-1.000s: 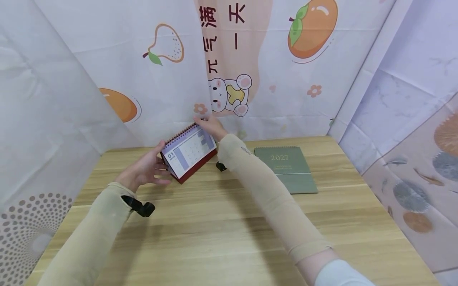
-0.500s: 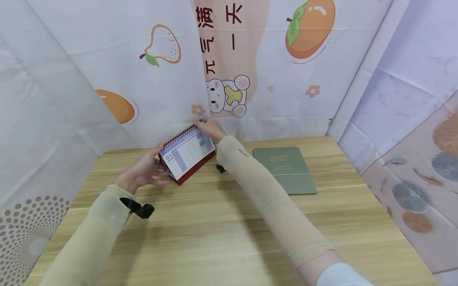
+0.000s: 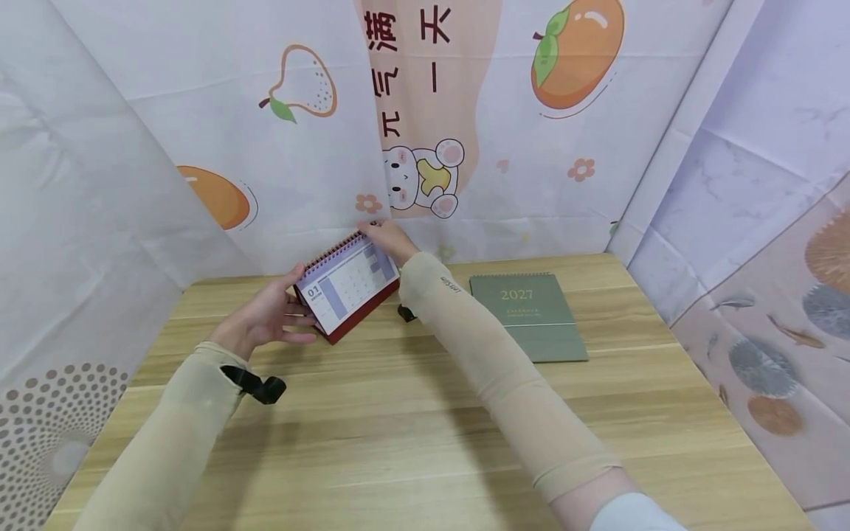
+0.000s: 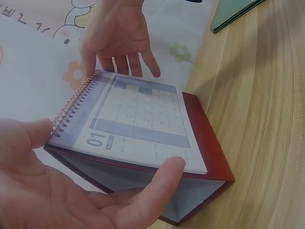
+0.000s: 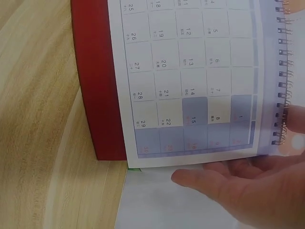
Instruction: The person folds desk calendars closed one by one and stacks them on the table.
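Note:
A desk calendar (image 3: 352, 280) with a red base, a wire coil along its top and a page marked 01 stands angled on the table at the back left. My left hand (image 3: 268, 313) is at its left end, thumb at the coil's corner, the other fingers spread along the open side. At the right end, my right hand (image 3: 392, 237) has its thumb at the coil (image 5: 281, 76). In the left wrist view, the fingers of the right hand (image 4: 119, 40) extend straight down beside the calendar's far edge. The printed date grid (image 5: 190, 90) faces me.
A green 2027 calendar (image 3: 531, 310) stands on the wooden table (image 3: 372, 435), right of my right forearm. Close behind the red calendar hangs a white curtain (image 3: 292, 184) printed with fruit. Black wrist cameras (image 3: 255, 385) stick out from both sleeves.
The head view has shifted slightly. Both hands stay at the ends of the red desk calendar, which keeps its place.

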